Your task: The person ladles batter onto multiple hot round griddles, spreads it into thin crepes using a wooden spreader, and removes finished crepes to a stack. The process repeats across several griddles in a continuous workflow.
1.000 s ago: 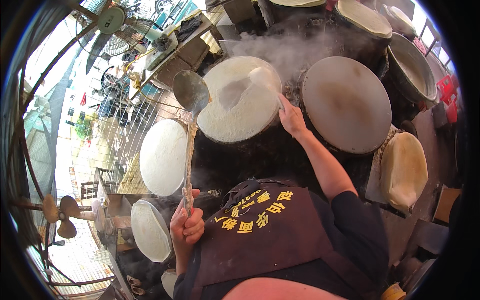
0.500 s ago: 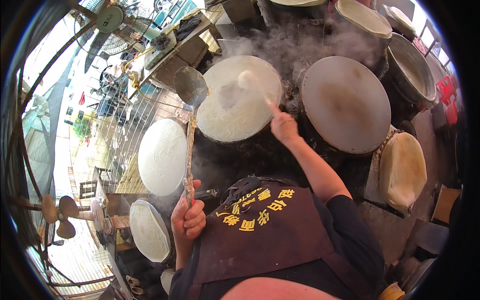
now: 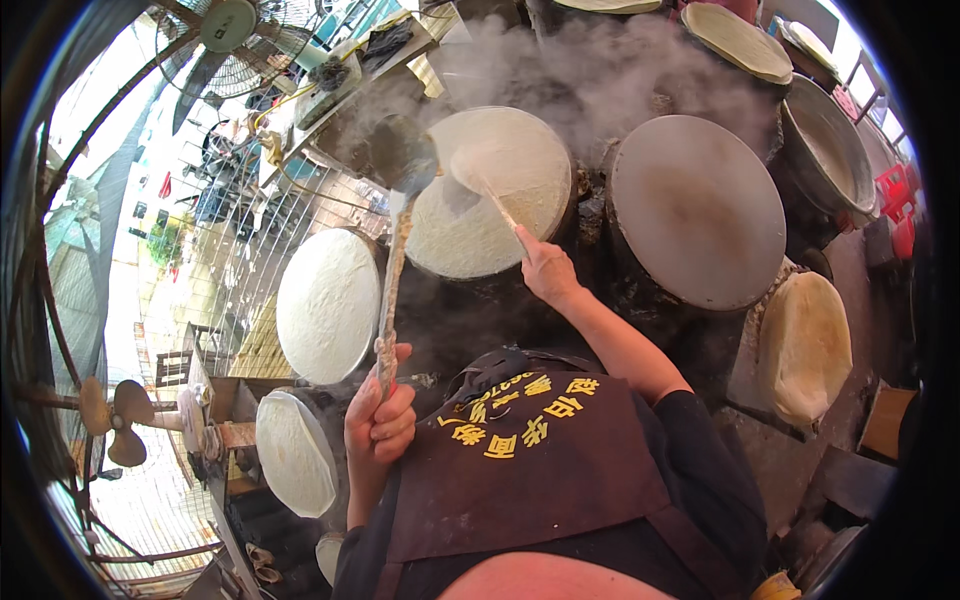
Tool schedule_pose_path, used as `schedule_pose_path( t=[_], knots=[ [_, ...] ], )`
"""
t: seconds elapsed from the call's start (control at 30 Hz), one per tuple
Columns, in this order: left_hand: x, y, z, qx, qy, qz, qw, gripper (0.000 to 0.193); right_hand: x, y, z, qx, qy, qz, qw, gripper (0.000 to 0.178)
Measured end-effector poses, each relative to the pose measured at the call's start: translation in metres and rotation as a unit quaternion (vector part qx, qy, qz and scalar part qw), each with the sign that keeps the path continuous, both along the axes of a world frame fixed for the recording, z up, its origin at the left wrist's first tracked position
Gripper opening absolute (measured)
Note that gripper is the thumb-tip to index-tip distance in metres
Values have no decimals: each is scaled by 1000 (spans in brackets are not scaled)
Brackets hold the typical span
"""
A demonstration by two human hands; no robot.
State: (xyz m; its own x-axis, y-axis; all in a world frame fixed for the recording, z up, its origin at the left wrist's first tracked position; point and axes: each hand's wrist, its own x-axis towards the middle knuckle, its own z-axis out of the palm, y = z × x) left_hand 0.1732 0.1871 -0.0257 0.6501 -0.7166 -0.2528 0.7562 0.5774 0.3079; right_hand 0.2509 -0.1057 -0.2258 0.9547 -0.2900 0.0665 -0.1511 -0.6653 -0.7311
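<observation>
My left hand [image 3: 382,415] is wrapped round the long, crusted handle of a metal ladle [image 3: 403,153], held upright with its bowl beside the far griddle's left edge. Closed round a thin wooden stick, my right hand [image 3: 549,270] holds a batter spreader [image 3: 476,170] whose pale head is smeared by motion. That head is over the round griddle [image 3: 497,259], which is coated in creamy white batter. A greyish patch shows in the coating between ladle and spreader. Steam drifts above.
To the right stands a round grey griddle [image 3: 697,210] with a brownish middle. Pale flat sheets lie at left [image 3: 328,305], lower left [image 3: 295,453] and right [image 3: 805,345]. A deep metal pot [image 3: 828,140] is far right. Fans [image 3: 229,25] stand along the left side.
My right hand has shifted left and slightly nearer, and the spreader head has swept left. The ladle bowl has moved a little right and away. Steam at the back looks thicker.
</observation>
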Motion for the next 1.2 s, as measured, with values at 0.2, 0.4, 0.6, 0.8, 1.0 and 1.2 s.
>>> schedule_pose_path(
  t=[0.2, 0.4, 0.6, 0.8, 1.0, 1.2],
  knots=[
    [54, -11, -45, 113, -13, -42, 993, 41, 31, -60, -3, 21, -52, -86, 995, 50],
    [66, -17, -119, 216, 24, 2, 976, 30, 46, -33, 15, -19, -41, 85, 995, 48],
    [31, -3, -119, 264, 39, 20, 964, 29, 60, -68, 11, -58, -24, 121, 991, 49],
    [7, 4, -98, 268, -9, -7, 963, 35, 60, -74, 20, -102, -34, 191, 976, 47],
    [3, -11, -64, 273, -40, 39, 960, 38, -3, -126, 42, -76, 12, 252, 965, 48],
    [41, -38, -74, 369, -91, 69, 922, 35, -55, -72, 1, 150, -50, 57, 986, 53]
  ],
)
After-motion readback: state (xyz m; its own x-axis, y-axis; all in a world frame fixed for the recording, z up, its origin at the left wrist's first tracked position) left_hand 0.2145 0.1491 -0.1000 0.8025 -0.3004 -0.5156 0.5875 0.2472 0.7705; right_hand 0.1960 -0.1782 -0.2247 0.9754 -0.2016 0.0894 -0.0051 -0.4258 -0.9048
